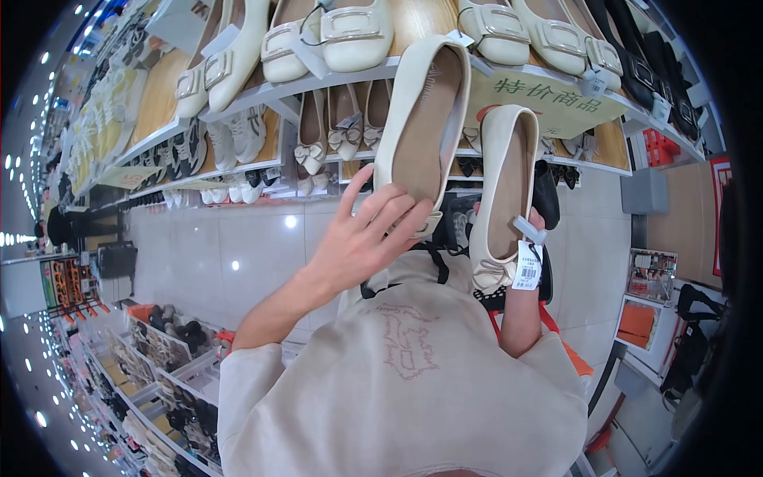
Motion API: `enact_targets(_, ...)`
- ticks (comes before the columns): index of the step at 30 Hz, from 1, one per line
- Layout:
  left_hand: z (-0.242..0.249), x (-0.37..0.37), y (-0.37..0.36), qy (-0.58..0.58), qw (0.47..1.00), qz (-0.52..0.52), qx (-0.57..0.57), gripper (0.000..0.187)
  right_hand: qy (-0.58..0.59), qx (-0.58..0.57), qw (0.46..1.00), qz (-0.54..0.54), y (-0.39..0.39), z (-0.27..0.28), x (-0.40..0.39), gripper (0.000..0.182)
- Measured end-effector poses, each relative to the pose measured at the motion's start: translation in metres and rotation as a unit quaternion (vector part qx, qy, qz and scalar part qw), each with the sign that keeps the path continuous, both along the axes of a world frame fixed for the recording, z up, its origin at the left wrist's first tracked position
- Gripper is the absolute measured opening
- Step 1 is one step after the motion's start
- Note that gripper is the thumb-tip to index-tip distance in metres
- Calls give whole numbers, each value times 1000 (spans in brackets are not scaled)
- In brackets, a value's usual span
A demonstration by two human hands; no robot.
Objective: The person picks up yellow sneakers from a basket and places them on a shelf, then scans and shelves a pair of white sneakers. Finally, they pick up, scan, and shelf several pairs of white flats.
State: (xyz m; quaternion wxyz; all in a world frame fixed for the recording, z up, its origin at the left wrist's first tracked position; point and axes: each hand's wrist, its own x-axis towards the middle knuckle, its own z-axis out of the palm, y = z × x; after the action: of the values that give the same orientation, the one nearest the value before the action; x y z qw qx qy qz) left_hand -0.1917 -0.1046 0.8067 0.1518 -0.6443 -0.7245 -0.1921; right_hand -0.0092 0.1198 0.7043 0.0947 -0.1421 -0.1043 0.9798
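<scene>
A cream flat shoe point(421, 119) stands toe down in front of the shelf, its insole facing me. My left hand point(372, 232) is closed on its toe end, with the index finger raised. To the right, my right hand point(539, 220) holds a second cream flat point(505, 187) from behind; most of those fingers are hidden. A bow sits on this shoe's toe, and a white price tag point(528, 265) hangs beside it. The two shoes are held apart.
Cream buckled flats point(356, 33) line the upper shelf, its white edge point(334, 77) close ahead. Bow flats point(345, 131) stand below. A green sign point(548, 99) hangs at the right. A shoe rack point(171, 374) stands at the lower left.
</scene>
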Motion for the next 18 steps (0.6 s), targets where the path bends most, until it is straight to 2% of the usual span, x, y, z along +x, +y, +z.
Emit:
enact_targets(3, -1, 3, -3, -9, 1000, 6, 5, 62, 26, 12, 1000, -2, 0, -14, 0, 86)
enact_targets(5, 0, 3, -3, -22, 1000, 2, 14, 62, 3, 91, 996, -10, 3, -26, 1, 85)
enact_targets(9, 3, 5, -4, -81, 995, -14, 48, 68, -27, 95, 995, -30, 1, -35, 6, 85)
enact_targets(10, 5, 5, -4, -81, 995, -16, 48, 68, 6, 96, 995, -25, 0, -35, 7, 84)
enact_targets(12, 10, 4, -4, -55, 997, -21, 54, 67, 39, 97, 994, -21, -5, -24, 6, 83)
enact_targets(14, 12, 1, -1, -19, 997, -27, 73, 66, 76, 9, 997, 3, -8, -9, 8, 78)
enact_targets(18, 32, -20, 17, 70, 987, -26, 144, 65, 72, -16, 997, 4, -13, -6, 14, 79)
